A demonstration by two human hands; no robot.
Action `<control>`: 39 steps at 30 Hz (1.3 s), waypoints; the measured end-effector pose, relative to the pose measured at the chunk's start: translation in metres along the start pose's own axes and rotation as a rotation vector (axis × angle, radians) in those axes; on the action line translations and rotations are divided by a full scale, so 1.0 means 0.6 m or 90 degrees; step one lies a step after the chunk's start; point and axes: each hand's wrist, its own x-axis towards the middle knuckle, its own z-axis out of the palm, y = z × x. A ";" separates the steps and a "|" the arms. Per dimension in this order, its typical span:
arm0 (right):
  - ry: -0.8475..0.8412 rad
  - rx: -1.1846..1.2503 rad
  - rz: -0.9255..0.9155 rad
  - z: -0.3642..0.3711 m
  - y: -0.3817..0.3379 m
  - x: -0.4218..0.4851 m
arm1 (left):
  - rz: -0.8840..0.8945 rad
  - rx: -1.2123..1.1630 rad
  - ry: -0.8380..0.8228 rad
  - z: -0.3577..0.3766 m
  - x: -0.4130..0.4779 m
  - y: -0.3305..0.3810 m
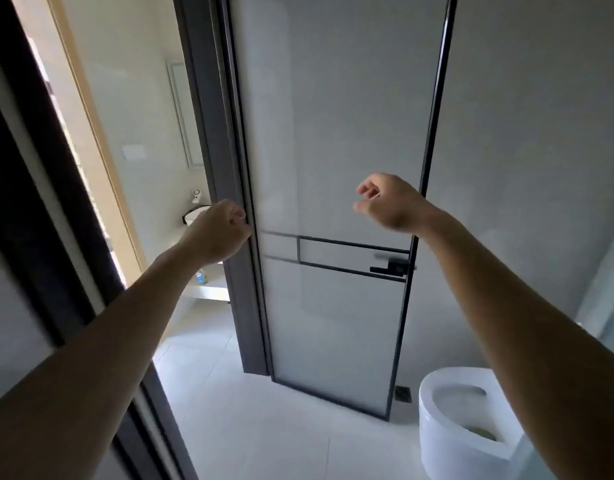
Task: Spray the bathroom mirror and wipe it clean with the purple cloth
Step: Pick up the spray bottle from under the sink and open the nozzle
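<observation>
The mirror (185, 112) hangs on the far wall of the room beyond the doorway, seen edge-on with a pale frame. A small bottle with a blue label (201, 276) stands on the counter below it, partly hidden by my left forearm. No purple cloth is in view. My left hand (217, 230) is raised with its fingers curled in, its knuckles against the dark door frame (226, 168). My right hand (388, 202) hovers in front of the frosted glass door (333, 133), fingers loosely bent and apart, holding nothing.
The glass door has a black lever handle (392, 266) on its right side. A white basin (194, 214) with a tap sits on the counter. A white toilet (433, 441) stands at the lower right, near a floor drain (402, 393). A dark frame runs down the left.
</observation>
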 end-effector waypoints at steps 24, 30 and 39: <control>-0.028 0.046 -0.094 0.393 0.023 0.724 | -0.118 0.039 0.034 0.160 0.610 -0.389; -0.100 0.084 -0.119 0.543 0.006 0.850 | -0.228 0.018 0.038 0.162 0.692 -0.539; -0.191 0.170 -0.256 0.795 -0.140 1.069 | -0.324 0.050 0.082 0.098 0.793 -0.765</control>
